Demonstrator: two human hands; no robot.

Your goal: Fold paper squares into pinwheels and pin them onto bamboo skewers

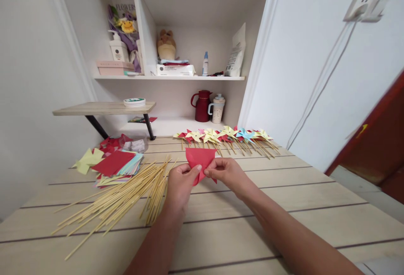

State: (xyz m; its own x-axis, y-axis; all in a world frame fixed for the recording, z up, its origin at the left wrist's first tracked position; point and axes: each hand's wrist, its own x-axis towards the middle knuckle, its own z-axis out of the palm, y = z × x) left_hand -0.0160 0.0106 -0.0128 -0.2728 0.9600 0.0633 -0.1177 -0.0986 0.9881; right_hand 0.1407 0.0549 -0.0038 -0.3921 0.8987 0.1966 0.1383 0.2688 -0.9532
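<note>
A red sheet of paper (200, 158), folded into a triangle, is held just above the wooden table (284, 207) by both hands. My left hand (180, 184) pinches its lower left edge with the thumb on top. My right hand (227, 172) grips its lower right part with the fingertips. A loose bundle of thin bamboo sticks (126, 195) lies on the table just left of my left hand.
A stack of coloured paper squares (116, 164) with a yellow pinwheel shape (87, 160) lies at the left. A row of finished paper pinwheels on sticks (227, 137) lies at the back. A red jug (202, 105) and cup (217, 108) stand under shelves.
</note>
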